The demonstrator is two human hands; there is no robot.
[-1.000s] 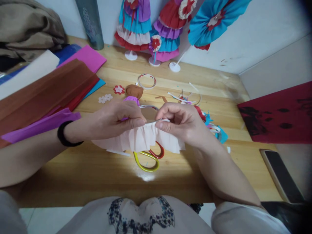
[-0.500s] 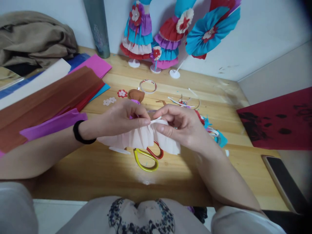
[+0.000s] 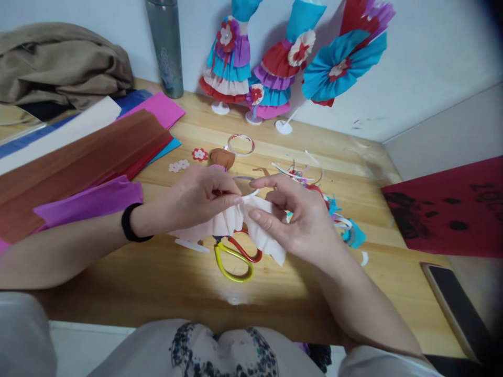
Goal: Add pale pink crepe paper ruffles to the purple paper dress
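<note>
Between my hands hangs a pale pink strip of pleated crepe paper, with a narrow white strip along its top edge. My left hand pinches the gathered edge between thumb and forefinger. On the other side my right hand has its thumb and forefinger apart around the strip's free end; the thumb lies against or just before the paper, and I cannot tell how firmly it touches. Below the paper, scissors with one yellow and one red handle rest on the wooden table, their blades mostly hidden.
Behind stand paper dresses on white bases and a blue paper fan. Folded crepe paper lies left, near a bottle. A brown bundle, paper flowers, tape roll, scraps and phone lie about.
My right thumb and forefinger have parted from the pinched edge. The paper's right end has swung down and fallen at a slant, showing more of the scissors. My left hand keeps its pinch.
</note>
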